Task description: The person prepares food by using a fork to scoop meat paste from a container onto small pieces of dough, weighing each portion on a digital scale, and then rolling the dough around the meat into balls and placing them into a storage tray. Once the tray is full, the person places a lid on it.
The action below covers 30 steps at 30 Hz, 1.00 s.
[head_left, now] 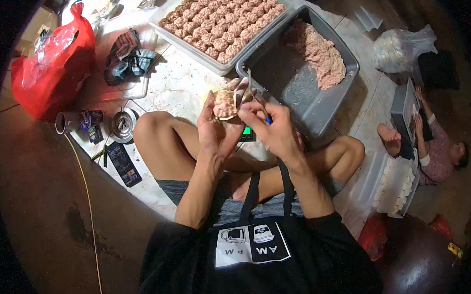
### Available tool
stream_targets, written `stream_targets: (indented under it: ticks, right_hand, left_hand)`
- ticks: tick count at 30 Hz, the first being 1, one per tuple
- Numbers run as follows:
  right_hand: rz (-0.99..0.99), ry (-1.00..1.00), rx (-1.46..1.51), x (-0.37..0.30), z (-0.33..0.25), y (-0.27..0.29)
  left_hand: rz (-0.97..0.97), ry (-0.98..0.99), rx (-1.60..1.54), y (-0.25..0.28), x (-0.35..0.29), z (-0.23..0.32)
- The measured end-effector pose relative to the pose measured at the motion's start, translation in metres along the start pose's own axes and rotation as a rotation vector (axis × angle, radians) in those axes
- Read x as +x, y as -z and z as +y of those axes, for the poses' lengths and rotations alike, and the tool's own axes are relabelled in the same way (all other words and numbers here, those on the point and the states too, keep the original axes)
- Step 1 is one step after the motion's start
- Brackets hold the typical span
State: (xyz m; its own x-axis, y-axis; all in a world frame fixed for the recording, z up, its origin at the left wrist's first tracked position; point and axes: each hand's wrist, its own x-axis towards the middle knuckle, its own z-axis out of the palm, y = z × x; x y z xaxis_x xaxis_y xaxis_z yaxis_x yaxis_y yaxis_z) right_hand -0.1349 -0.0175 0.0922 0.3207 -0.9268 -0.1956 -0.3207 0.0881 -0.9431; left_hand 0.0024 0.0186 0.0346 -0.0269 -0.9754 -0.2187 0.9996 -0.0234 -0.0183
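the left hand (pixel 216 129) is half open, palm up and cupped, its thumb on one side and its fingers curled round the far side of a dumpling (pixel 225 105). the dumpling sits in that palm, its pink filling uppermost and a pale rim of wrapper showing along the near edge. the right hand (pixel 271 123) is nearly closed, with thumb and fingers pinched on a thin tool (pixel 250 82); a blue bit shows beneath its fingers. the right hand's fingertips are right beside the dumpling, though whether they touch it i cannot tell. the tool's metal part points forward from the right hand, past the left fingers.

just below the gap between the hands, a green display (pixel 247 131) shows. straight ahead of the left hand is a clear tray (pixel 193 50) with rows of pink dumplings (pixel 222 24). ahead and to the right of the right hand stands a grey tub (pixel 274 66), with mince (pixel 321 56) heaped at its far right side. left of the left hand lie a metal dish (pixel 123 124) and, nearer the body, a phone (pixel 124 163).
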Motion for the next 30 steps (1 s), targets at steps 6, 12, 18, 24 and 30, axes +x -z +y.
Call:
stream_targets:
  ticks: [6, 12, 18, 24, 30]
  right_hand:
    - [-0.085, -0.02, -0.064, 0.028, -0.005, 0.025]
    - [-0.125, 0.01, -0.164, 0.009, -0.086, 0.072]
    - [-0.38, 0.043, -0.319, 0.005, -0.131, 0.08]
    - [-0.589, 0.001, -0.239, 0.031, -0.093, 0.085]
    - [-0.632, 0.034, -0.268, 0.051, -0.069, 0.093]
  left_hand:
    - [0.034, 0.024, 0.319, -0.012, -0.006, -0.002]
    - [-0.056, -0.09, 0.893, -0.01, -0.031, 0.049]
    - [0.123, 0.065, 0.477, -0.018, 0.019, 0.007]
    - [-0.164, -0.104, 1.3, 0.007, 0.019, -0.004]
    - [-0.369, -0.128, 1.224, -0.009, -0.006, -0.008]
